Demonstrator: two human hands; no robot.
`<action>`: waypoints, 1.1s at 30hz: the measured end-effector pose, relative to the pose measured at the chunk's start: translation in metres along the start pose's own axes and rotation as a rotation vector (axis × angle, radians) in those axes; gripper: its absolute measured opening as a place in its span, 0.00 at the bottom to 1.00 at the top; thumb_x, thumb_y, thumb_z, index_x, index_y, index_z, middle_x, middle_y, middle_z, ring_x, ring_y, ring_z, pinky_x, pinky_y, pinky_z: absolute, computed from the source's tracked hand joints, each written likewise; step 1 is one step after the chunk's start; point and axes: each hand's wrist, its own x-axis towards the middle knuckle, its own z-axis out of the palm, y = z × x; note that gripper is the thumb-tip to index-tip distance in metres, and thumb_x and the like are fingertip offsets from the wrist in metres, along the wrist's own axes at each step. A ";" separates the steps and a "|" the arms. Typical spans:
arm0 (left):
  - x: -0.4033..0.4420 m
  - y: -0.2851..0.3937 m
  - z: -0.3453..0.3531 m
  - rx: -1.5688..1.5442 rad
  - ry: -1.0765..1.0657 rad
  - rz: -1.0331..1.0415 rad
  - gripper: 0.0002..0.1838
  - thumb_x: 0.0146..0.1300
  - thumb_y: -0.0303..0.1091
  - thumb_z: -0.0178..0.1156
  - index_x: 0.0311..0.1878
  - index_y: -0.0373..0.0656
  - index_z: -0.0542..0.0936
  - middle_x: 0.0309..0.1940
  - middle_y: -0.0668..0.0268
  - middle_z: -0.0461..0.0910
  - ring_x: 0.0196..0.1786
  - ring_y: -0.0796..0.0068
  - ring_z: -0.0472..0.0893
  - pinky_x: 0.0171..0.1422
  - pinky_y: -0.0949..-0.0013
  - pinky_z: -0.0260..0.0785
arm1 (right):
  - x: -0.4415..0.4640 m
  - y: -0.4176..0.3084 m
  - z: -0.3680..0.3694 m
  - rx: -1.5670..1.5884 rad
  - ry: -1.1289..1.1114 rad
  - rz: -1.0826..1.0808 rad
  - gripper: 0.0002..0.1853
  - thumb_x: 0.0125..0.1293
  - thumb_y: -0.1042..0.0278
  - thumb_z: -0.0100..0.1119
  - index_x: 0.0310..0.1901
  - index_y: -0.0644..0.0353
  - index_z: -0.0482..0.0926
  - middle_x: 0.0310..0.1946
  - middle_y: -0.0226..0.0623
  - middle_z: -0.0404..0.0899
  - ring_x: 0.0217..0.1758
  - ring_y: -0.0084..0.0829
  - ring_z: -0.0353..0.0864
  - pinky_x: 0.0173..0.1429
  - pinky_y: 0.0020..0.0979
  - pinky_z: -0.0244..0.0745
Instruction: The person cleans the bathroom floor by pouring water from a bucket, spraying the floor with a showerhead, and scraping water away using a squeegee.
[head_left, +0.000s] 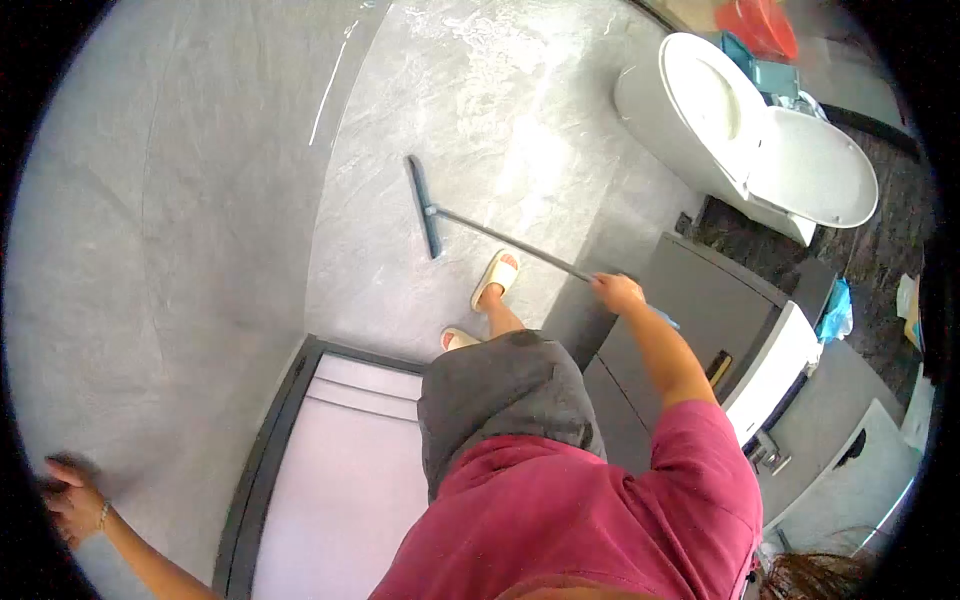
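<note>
A long thin grey pole (pixel 520 244) runs from my right hand (pixel 618 292) down to a dark squeegee-like head (pixel 424 208) lying on the wet grey floor. My right hand is closed around the pole near its upper end. Out at the lower left, my left hand (pixel 75 503) is by the grey wall, beside a dark thing at the picture's edge that is too unclear to name. Its fingers look bent, and what they hold, if anything, is hidden.
A white toilet (pixel 715 100) with its lid raised stands at the upper right, near a red bucket (pixel 765 28). Grey cabinets (pixel 690 300) and a white sink (pixel 770 375) are at my right. A dark-framed doorway (pixel 262 470) lies lower left.
</note>
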 end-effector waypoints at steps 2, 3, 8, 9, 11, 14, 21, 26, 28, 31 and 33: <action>0.014 -0.003 -0.002 -0.055 0.334 0.088 0.31 0.48 0.64 0.45 0.40 0.47 0.76 0.37 0.62 0.74 0.42 0.57 0.69 0.44 0.54 0.56 | -0.026 0.048 -0.010 -0.002 0.030 0.137 0.17 0.59 0.50 0.39 0.48 0.41 0.68 0.36 0.37 0.75 0.41 0.39 0.74 0.43 0.41 0.68; 0.021 -0.004 -0.004 -0.070 0.497 0.136 0.31 0.46 0.66 0.45 0.37 0.48 0.77 0.36 0.61 0.74 0.41 0.56 0.69 0.43 0.54 0.56 | -0.045 0.062 -0.023 0.034 0.007 0.249 0.17 0.59 0.50 0.39 0.49 0.42 0.68 0.37 0.37 0.75 0.43 0.39 0.73 0.45 0.41 0.67; 0.005 -0.004 0.006 -0.031 0.341 0.102 0.35 0.46 0.70 0.40 0.42 0.51 0.76 0.35 0.60 0.76 0.39 0.55 0.71 0.42 0.48 0.56 | -0.078 0.132 -0.053 -0.156 0.136 0.375 0.17 0.61 0.56 0.38 0.47 0.52 0.69 0.37 0.43 0.74 0.43 0.43 0.71 0.46 0.39 0.66; 0.004 0.000 0.003 -0.022 0.314 0.096 0.35 0.46 0.69 0.39 0.42 0.50 0.76 0.34 0.60 0.76 0.39 0.55 0.71 0.43 0.49 0.56 | -0.083 0.131 -0.066 -0.222 0.113 0.389 0.16 0.61 0.57 0.37 0.46 0.53 0.69 0.36 0.43 0.74 0.42 0.43 0.72 0.46 0.39 0.66; 0.005 0.004 0.004 0.002 0.350 0.117 0.33 0.46 0.69 0.41 0.38 0.50 0.77 0.33 0.61 0.76 0.36 0.58 0.72 0.39 0.52 0.56 | -0.097 0.122 -0.076 -0.179 0.217 0.312 0.16 0.60 0.57 0.39 0.45 0.53 0.69 0.34 0.44 0.74 0.39 0.45 0.72 0.43 0.40 0.67; -0.001 0.001 0.012 0.041 0.492 0.192 0.30 0.45 0.68 0.45 0.29 0.50 0.79 0.31 0.63 0.75 0.30 0.63 0.72 0.26 0.58 0.56 | -0.090 0.074 -0.085 -0.090 0.132 0.212 0.17 0.60 0.56 0.38 0.48 0.52 0.68 0.35 0.46 0.74 0.41 0.47 0.71 0.44 0.42 0.66; -0.009 0.014 -0.018 0.043 0.314 0.094 0.27 0.47 0.67 0.45 0.42 0.61 0.74 0.41 0.56 0.69 0.41 0.53 0.67 0.38 0.47 0.54 | 0.091 -0.180 -0.033 -0.177 0.270 -0.649 0.12 0.57 0.65 0.40 0.36 0.59 0.72 0.35 0.46 0.74 0.35 0.46 0.74 0.39 0.42 0.69; 0.000 0.018 -0.036 -0.080 0.312 0.082 0.27 0.48 0.67 0.43 0.48 0.66 0.71 0.31 0.61 0.66 0.35 0.59 0.65 0.40 0.46 0.53 | 0.107 -0.246 -0.030 -0.080 -0.033 -0.299 0.16 0.58 0.64 0.38 0.44 0.61 0.71 0.42 0.45 0.72 0.46 0.40 0.72 0.45 0.37 0.69; -0.001 0.026 -0.051 -0.008 0.204 0.029 0.26 0.50 0.64 0.43 0.48 0.63 0.70 0.35 0.59 0.67 0.38 0.59 0.66 0.42 0.46 0.53 | 0.103 -0.212 -0.036 -0.052 0.022 -0.185 0.18 0.60 0.60 0.37 0.47 0.60 0.69 0.42 0.43 0.72 0.47 0.41 0.71 0.48 0.38 0.67; 0.001 0.027 -0.046 -0.261 0.178 0.074 0.26 0.51 0.64 0.42 0.51 0.65 0.68 0.38 0.58 0.67 0.41 0.59 0.67 0.42 0.48 0.54 | 0.098 -0.159 -0.048 -0.100 -0.045 -0.077 0.17 0.61 0.56 0.37 0.48 0.49 0.70 0.47 0.38 0.70 0.51 0.39 0.68 0.50 0.38 0.66; -0.006 0.022 -0.026 -0.598 0.248 0.140 0.28 0.48 0.68 0.41 0.52 0.71 0.66 0.37 0.59 0.67 0.41 0.60 0.66 0.39 0.49 0.54 | 0.096 -0.103 -0.038 -0.056 -0.039 0.068 0.19 0.63 0.53 0.33 0.48 0.51 0.70 0.50 0.40 0.68 0.52 0.41 0.68 0.51 0.41 0.64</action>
